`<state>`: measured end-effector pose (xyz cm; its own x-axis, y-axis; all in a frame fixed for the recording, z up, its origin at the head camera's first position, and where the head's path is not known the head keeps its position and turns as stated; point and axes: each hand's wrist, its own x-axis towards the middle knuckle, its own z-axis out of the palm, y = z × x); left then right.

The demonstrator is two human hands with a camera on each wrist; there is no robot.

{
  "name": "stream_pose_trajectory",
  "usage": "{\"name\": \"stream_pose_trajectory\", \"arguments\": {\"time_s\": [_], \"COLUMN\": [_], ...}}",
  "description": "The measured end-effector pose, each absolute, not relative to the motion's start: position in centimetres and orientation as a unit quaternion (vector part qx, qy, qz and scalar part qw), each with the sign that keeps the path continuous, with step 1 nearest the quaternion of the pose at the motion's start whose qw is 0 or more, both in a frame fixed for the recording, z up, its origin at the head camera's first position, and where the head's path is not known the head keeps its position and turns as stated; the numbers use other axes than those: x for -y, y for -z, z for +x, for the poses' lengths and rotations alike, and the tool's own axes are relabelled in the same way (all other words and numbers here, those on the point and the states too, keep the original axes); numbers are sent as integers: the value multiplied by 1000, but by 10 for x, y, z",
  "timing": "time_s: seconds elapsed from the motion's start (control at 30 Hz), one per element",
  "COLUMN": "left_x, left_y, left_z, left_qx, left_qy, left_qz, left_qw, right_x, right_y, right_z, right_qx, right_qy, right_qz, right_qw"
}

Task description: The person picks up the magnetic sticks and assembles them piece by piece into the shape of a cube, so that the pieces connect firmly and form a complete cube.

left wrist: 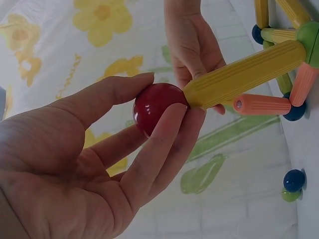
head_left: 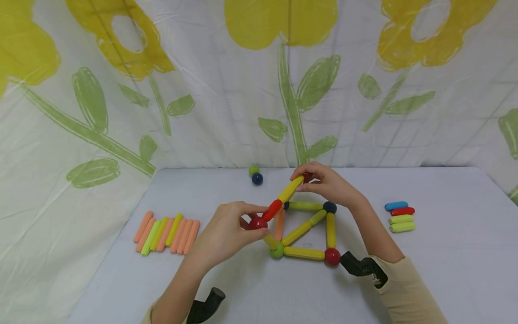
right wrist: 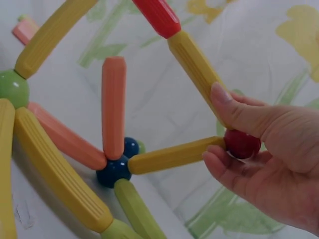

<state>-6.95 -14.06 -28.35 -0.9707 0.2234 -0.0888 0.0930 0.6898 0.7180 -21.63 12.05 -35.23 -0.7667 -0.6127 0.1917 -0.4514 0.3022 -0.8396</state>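
My left hand [head_left: 228, 231] pinches a glossy red ball [left wrist: 155, 110] between thumb and fingers. A yellow stick [left wrist: 249, 72] slopes from that ball down to a green ball [head_left: 277, 250]. My right hand [head_left: 328, 184] holds a second red ball [right wrist: 242, 144], its thumb on a raised yellow stick [right wrist: 197, 69]. A short red stick [head_left: 273, 210] and this yellow stick span between the two balls. Another yellow stick [right wrist: 177, 155] joins the right-hand ball to a navy ball [right wrist: 114, 172] below. From that navy ball an orange stick [right wrist: 113, 107] stands up, its top end free.
The flat base has a diagonal [head_left: 297, 233], a navy corner ball [head_left: 329, 207] and a red corner ball [head_left: 332, 256]. Loose sticks lie left [head_left: 162, 234] and right [head_left: 400, 219]. Behind are loose green [head_left: 253, 169] and navy [head_left: 256, 179] balls, before a flowered cloth [head_left: 243, 112].
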Motion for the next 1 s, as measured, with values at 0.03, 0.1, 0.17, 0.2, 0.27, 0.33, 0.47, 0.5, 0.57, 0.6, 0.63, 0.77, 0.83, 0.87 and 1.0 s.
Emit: {"name": "stream_pose_trajectory", "arguments": {"time_s": [0.03, 0.1, 0.17, 0.2, 0.27, 0.33, 0.47, 0.5, 0.57, 0.6, 0.63, 0.77, 0.83, 0.87, 1.0], "left_x": [141, 141, 140, 140, 140, 140, 141, 141, 141, 141, 142, 144, 145, 145, 144], "left_y": [284, 284, 284, 284, 284, 284, 284, 284, 284, 284, 284, 284, 285, 285, 286], "left_z": [-70, -70, -70, -70, -70, -69, -69, -69, -70, -70, -70, -71, -72, -72, -74], "left_qx": [-915, -915, -914, -914, -914, -914, -915, -915, -916, -916, -916, -912, -910, -909, -907], "left_qy": [-384, -386, -387, -388, -388, -386, -383, -382, -381, -380, -379, -382, -385, -386, -391], "left_qz": [86, 86, 87, 87, 86, 86, 85, 85, 85, 86, 87, 93, 94, 94, 89], "left_qw": [84, 83, 82, 82, 84, 89, 96, 95, 97, 99, 101, 117, 124, 126, 129], "right_x": [-120, -120, -120, -120, -120, -121, -122, -122, -122, -122, -122, -122, -121, -120, -118], "right_y": [353, 354, 355, 356, 357, 358, 360, 360, 360, 360, 360, 359, 358, 358, 357], "right_z": [-217, -218, -218, -218, -218, -219, -219, -219, -219, -219, -219, -218, -218, -218, -217], "right_qx": [-803, -803, -804, -803, -805, -809, -816, -816, -815, -815, -814, -814, -813, -813, -812], "right_qy": [490, 490, 490, 490, 489, 487, 488, 488, 490, 491, 491, 491, 493, 493, 492], "right_qz": [-331, -330, -331, -331, -329, -323, -306, -305, -304, -304, -305, -306, -306, -306, -308], "right_qw": [81, 77, 73, 71, 67, 61, 55, 55, 56, 56, 56, 53, 53, 55, 58]}}
